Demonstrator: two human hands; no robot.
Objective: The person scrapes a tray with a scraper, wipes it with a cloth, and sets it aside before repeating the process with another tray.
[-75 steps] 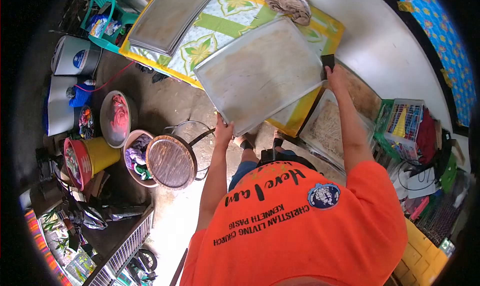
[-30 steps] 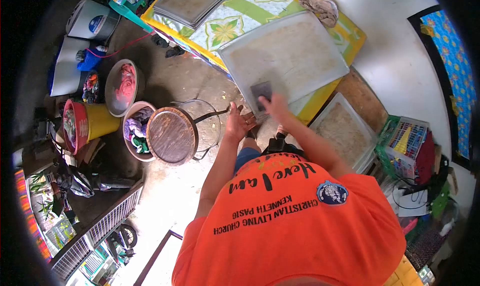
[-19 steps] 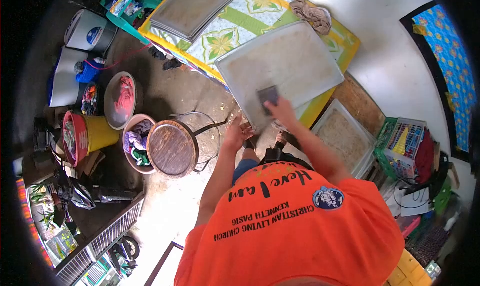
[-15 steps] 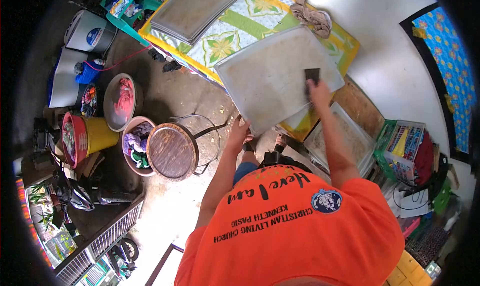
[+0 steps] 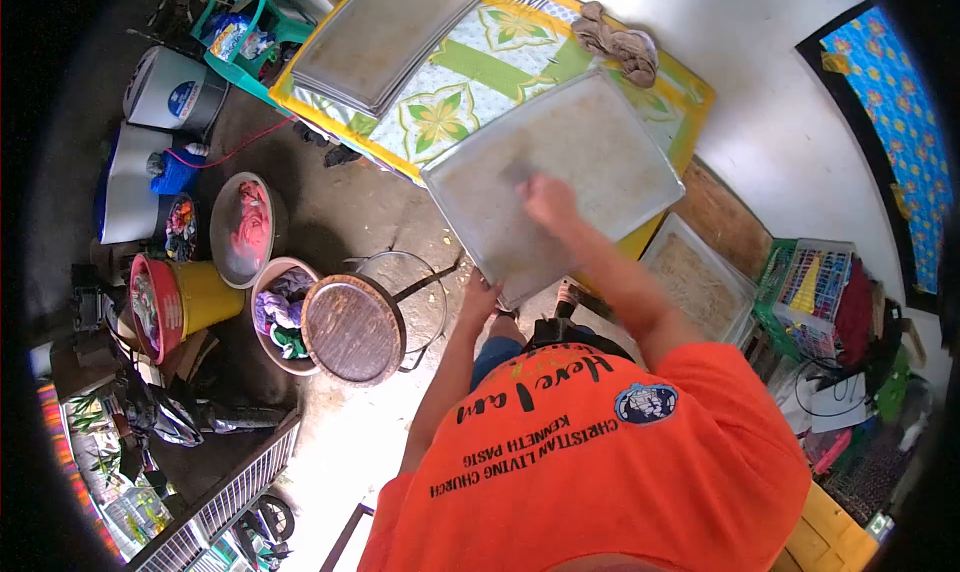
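Observation:
A large, shallow grey metal baking tray (image 5: 590, 152) lies at an angle over the front part of the table, its near corner jutting past the edge. My left hand (image 5: 482, 296) grips the rim at that near-left corner, fingers partly hidden. Over the middle of the tray is my right hand (image 5: 550, 204), closed on a dark, flat rectangular scraper (image 5: 518, 172) that is smeared by motion against the surface. More trays (image 5: 390, 37) of the same sort are stacked at the table's far left. A crumpled brown cloth (image 5: 617, 44) sits by the far right edge.
A patterned yellow-edged cloth covers the table (image 5: 445, 122). Below its right side leans another tray (image 5: 695, 277), near crates (image 5: 810, 292). On my left stand a round wooden stool (image 5: 352, 329), basins of laundry (image 5: 243, 230), a yellow bucket (image 5: 205, 297) and a green chair (image 5: 240, 32).
My right hand has swept the scraper from the tray's right side leftward to its middle. My left hand stays at the near corner. The whole view has shifted slightly.

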